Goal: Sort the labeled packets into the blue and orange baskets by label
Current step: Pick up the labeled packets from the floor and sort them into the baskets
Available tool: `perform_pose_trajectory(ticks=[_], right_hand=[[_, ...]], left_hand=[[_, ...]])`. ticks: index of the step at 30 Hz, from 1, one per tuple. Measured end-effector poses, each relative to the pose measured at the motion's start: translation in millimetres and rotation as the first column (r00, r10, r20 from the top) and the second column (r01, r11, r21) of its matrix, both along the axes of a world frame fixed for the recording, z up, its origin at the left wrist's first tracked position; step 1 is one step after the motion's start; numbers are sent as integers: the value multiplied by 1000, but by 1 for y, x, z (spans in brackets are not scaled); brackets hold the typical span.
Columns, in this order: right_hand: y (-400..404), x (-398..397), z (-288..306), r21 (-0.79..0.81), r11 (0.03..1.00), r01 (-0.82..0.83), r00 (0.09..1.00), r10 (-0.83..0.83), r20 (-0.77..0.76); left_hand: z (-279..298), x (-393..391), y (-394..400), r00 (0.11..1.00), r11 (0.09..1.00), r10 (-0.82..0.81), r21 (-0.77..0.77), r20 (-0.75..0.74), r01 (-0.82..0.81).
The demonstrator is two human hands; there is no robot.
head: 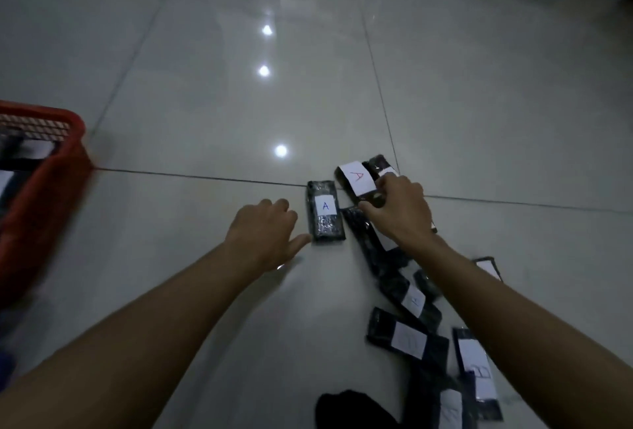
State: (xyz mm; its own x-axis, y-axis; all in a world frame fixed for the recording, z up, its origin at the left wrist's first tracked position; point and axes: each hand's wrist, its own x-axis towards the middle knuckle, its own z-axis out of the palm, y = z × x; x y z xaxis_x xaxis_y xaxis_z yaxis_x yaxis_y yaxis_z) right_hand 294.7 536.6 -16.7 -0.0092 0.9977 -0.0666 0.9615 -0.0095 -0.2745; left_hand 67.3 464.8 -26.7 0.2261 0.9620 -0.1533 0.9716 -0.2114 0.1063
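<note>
Black packets with white paper labels lie on the pale tiled floor. My right hand [399,207] pinches a packet with a red letter A [356,180] and holds it tilted just off the floor. Next to it, a packet with a blue letter A [325,212] lies flat; my left hand [265,235] hovers at its left edge, fingers relaxed, thumb close to its near corner. The orange basket [51,195] stands at the far left and holds several packets. No blue basket shows in this view.
Several more labelled packets [409,339] trail from under my right forearm to the bottom right corner. A dark shape [352,409] sits at the bottom edge. Bare glossy tiles with lamp reflections stretch ahead.
</note>
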Motion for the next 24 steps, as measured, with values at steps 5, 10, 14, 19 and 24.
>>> perform_pose_trajectory(ticks=[5, 10, 14, 19, 24], right_hand=[[-16, 30, -18, -151, 977, 148, 988, -153, -27], [-33, 40, -21, -205, 970, 129, 990, -138, -30], [-37, 35, -24, -234, 967, 98, 991, -73, 116], [-39, 25, -22, -275, 962, 11, 991, 26, 129], [-32, -21, -5, -122, 981, -153, 988, 153, -11]], left_hand=[[-28, 32, 19, 947, 962, 273, -75, 171, -263], [-26, 60, 40, 816, 872, 489, -185, 307, -453], [-29, 66, 47, 653, 784, 621, -352, 434, -511], [-18, 38, 38, 503, 750, 661, -507, 556, -424], [24, -28, 16, 396, 733, 679, -530, 619, -427]])
